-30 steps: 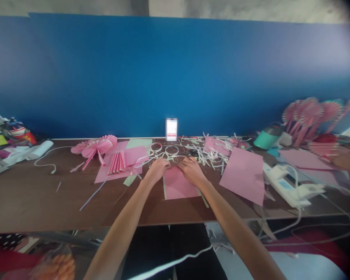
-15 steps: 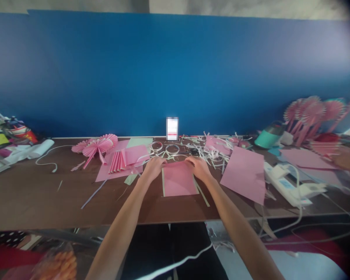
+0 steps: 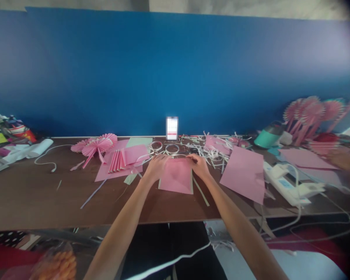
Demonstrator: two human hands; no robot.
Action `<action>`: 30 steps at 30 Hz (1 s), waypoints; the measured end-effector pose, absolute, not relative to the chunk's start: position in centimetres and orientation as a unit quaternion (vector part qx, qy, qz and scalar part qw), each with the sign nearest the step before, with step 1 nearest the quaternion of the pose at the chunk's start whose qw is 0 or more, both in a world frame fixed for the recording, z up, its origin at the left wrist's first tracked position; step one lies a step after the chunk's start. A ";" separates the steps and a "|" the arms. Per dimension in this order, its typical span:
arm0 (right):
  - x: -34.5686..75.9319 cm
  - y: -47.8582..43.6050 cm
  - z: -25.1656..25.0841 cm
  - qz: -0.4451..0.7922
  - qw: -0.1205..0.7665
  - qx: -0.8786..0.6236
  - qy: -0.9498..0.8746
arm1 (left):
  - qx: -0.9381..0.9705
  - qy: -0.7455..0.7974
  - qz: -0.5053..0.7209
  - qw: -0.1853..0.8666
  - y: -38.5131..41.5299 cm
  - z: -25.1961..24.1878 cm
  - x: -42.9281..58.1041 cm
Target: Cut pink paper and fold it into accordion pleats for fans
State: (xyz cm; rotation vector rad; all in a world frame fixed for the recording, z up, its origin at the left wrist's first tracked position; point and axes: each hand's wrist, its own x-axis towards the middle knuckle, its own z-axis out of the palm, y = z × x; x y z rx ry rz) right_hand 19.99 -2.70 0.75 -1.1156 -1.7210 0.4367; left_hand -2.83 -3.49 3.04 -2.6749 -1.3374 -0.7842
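A small pink paper sheet [image 3: 176, 177] lies on the brown table [image 3: 46, 198] in front of me. My left hand [image 3: 156, 168] grips the sheet's far left corner with its fingers closed. At the far right corner my right hand [image 3: 198, 165] pinches the same sheet. The sheet looks slightly lifted and skewed at its far edge. Just beyond my hands lie white paper rings [image 3: 172, 149] and a tangle of paper strips [image 3: 210, 151].
Pink paper fans [image 3: 96, 147] and a pleated pink sheet [image 3: 122, 159] lie to the left. A larger pink sheet [image 3: 245, 173], a white glue gun [image 3: 288, 184] with cable, a teal tool [image 3: 270, 136] and more fans [image 3: 312, 114] are right. A blue wall stands behind.
My hands have moved apart from the middle of the sheet's far edge to its corners, and the sheet has shifted and turned slightly on the table.
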 end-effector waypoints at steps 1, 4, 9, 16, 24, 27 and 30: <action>19.8 -2.8 0.8 0.184 0.500 -0.460 -0.711 | -0.865 -0.432 -0.254 0.038 -3.7 3.0 -2.4; 19.1 -3.2 1.0 0.208 0.504 -0.442 -0.712 | -0.874 -0.422 -0.231 0.063 -4.3 2.9 -1.2; 18.0 -3.6 1.0 0.253 0.521 -0.425 -0.696 | -0.873 -0.451 -0.184 0.033 -4.7 2.4 -0.5; 18.3 -3.5 1.3 0.303 0.497 -0.401 -0.707 | -0.853 -0.477 -0.208 -0.026 -4.6 2.6 -0.8; 18.7 -3.7 1.4 0.295 0.445 -0.408 -0.740 | -0.849 -0.493 -0.171 -0.088 -4.8 3.1 -1.4; 18.7 -3.8 1.5 0.265 0.439 -0.410 -0.754 | -0.855 -0.484 -0.165 -0.086 -4.7 3.0 -1.5; 18.8 -3.8 1.6 0.239 0.446 -0.417 -0.755 | -0.862 -0.477 -0.152 -0.078 -4.7 3.0 -1.4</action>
